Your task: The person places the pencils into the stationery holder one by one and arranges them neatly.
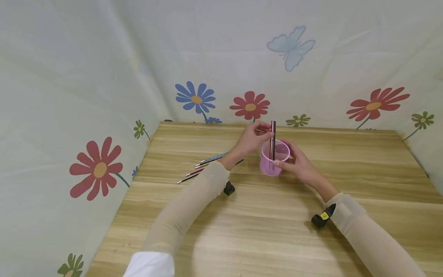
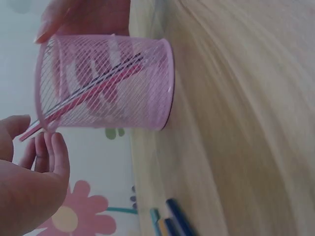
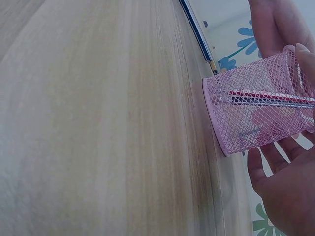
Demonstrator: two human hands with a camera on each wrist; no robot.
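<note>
A pink mesh pencil cup (image 1: 267, 168) stands upright on the wooden table. My right hand (image 1: 300, 163) holds it from the right, thumb at the near rim and fingers around the far side. Two pencils, one red and one black (image 1: 273, 144), lean inside with their upper ends above the rim. My left hand (image 1: 254, 136) pinches those upper ends between thumb and fingers. Through the mesh in the left wrist view, the red pencil (image 2: 93, 92) slants down toward the cup's base. Under and beside my left forearm lie several more pencils (image 1: 189, 177), partly hidden by the wrist.
The wooden tabletop (image 1: 263, 231) reaches back to a light curtain (image 1: 221, 46) printed with flowers and a butterfly. Black camera mounts hang from both wrists, the left mount (image 1: 229, 188) low over the table near the loose pencils.
</note>
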